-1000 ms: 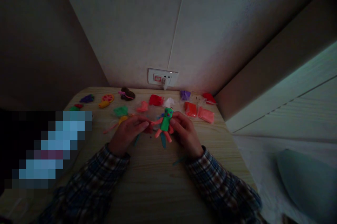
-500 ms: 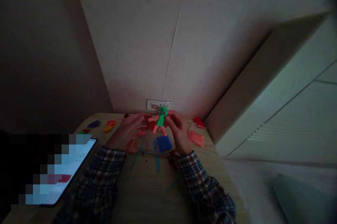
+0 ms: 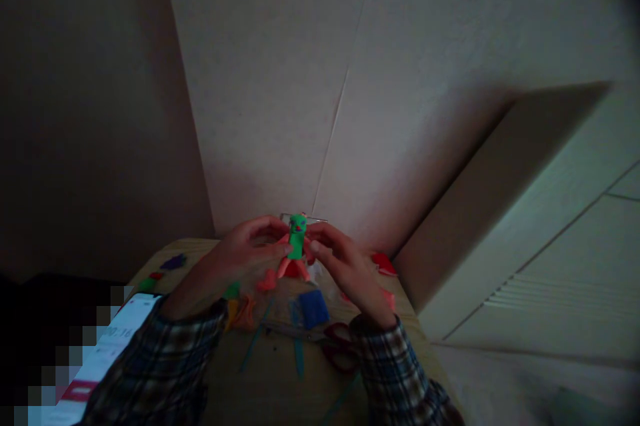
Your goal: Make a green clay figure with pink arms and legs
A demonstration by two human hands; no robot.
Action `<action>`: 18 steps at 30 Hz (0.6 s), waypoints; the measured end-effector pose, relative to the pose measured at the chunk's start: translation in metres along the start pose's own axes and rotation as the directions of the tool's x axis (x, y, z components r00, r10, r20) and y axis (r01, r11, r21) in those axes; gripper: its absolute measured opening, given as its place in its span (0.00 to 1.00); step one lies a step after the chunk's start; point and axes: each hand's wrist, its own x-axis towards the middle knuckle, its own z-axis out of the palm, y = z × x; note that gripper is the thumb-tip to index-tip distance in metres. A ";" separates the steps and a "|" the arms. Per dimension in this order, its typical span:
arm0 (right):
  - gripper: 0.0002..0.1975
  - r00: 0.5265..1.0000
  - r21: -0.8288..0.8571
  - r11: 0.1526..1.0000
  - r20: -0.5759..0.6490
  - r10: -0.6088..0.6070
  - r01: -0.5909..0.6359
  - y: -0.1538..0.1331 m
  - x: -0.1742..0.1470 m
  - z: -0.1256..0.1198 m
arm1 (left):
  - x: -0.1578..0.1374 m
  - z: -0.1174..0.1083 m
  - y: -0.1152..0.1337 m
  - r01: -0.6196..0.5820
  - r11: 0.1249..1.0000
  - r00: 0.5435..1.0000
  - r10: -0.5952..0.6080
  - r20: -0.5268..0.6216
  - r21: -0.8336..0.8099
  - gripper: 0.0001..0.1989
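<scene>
A small clay figure (image 3: pixel 296 246) with a green head and body and pink legs is held upright above the table. My left hand (image 3: pixel 237 263) pinches it at its left side, thumb against the body. At the other side, the fingers of my right hand (image 3: pixel 345 263) close on the figure near its arm. The figure's arms are mostly hidden by my fingers. Below it lie a blue clay block (image 3: pixel 314 308), a pink clay piece (image 3: pixel 267 280) and scissors with dark red handles (image 3: pixel 341 346).
Thin blue-green plastic tools (image 3: pixel 299 356) lie on the wooden table (image 3: pixel 280 396). A lit phone or tablet (image 3: pixel 113 339) is at the left, near purple clay (image 3: pixel 173 261). Red clay (image 3: pixel 384 264) sits at the back right. A wall (image 3: pixel 270 113) rises behind.
My left hand has come in from beside the figure and now grips it. The figure has moved slightly left and turned more upright. The camera view has tilted upward.
</scene>
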 end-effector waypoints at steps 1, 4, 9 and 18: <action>0.12 1.000 -0.093 0.996 0.024 0.002 0.000 -0.001 -0.005 -0.006 | -0.001 -0.002 0.001 0.006 1.000 1.000 -0.006 -0.013 -0.004 0.09; 0.14 0.988 -0.451 0.890 0.087 0.125 -0.073 0.004 -0.028 -0.024 | -0.003 -0.009 0.006 0.010 1.000 1.000 -0.010 -0.006 -0.026 0.11; 0.06 0.837 -0.891 0.449 0.190 0.513 -0.074 0.026 -0.076 -0.032 | -0.007 -0.010 0.019 -0.031 0.998 0.999 0.030 -0.024 -0.053 0.09; 0.07 0.885 -0.899 0.438 0.203 0.419 -0.002 0.062 -0.112 -0.014 | -0.009 -0.002 0.029 -0.013 1.000 0.992 0.012 -0.124 -0.007 0.12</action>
